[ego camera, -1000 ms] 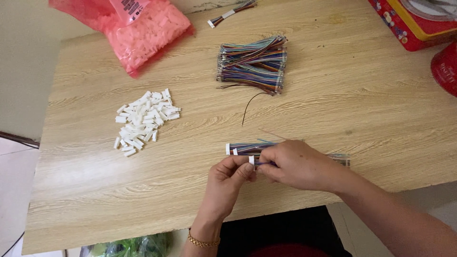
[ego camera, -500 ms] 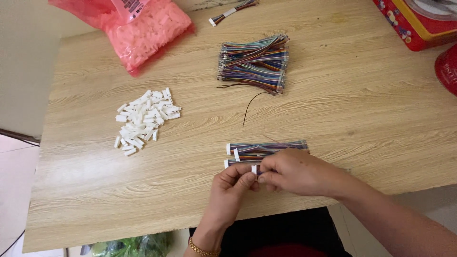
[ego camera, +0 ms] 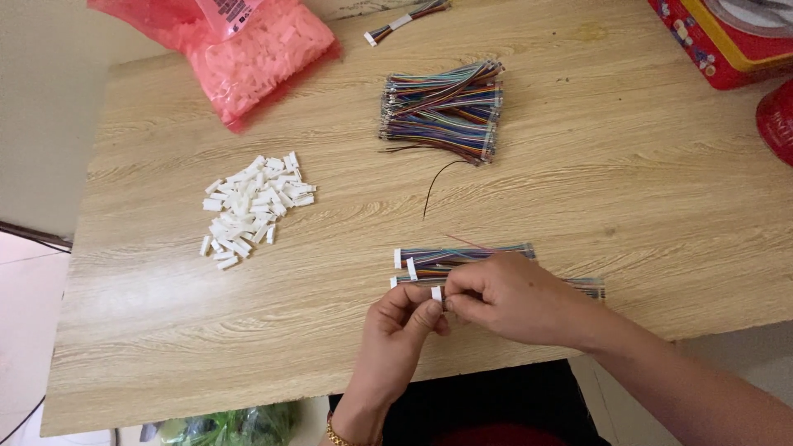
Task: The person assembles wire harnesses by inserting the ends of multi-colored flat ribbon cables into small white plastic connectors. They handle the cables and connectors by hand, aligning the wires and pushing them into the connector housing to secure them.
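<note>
**A few cables capped, a big bundle still to go**

Going from the left: the loose pile of small white connector housings [ego camera: 252, 206] lies on the wooden table [ego camera: 149, 347], well apart from my hands and still plentiful. Behind it, at the table's far edge, the pink plastic bag [ego camera: 248, 49] holds many more of the same white pieces.

Nearer the middle, my left hand [ego camera: 401, 330] has its thumb and forefinger pinched shut on one white housing [ego camera: 436, 292], held just above the table near its front edge. My right hand [ego camera: 512, 299] meets it there, its grip closed on the end of a multicoloured ribbon cable [ego camera: 588, 287] whose other end trails out to the right past my wrist. Whether the wires are already seated in the housing I cannot tell; my fingers hide the joint.

Just behind my hands lie the finished cables [ego camera: 462, 254], only a few, each with a white housing on its left end. Farther back sits the stack of uncapped multicoloured cables [ego camera: 442, 111], thick and tidy, with one stray dark wire [ego camera: 434, 182] curling on the table in front of it. One more cable [ego camera: 405, 21] lies at the far edge.

By my reckoning I am early in the job: a handful done, one in hand, most of the stack left.

To the right stands a red tin [ego camera: 719, 41].
</note>
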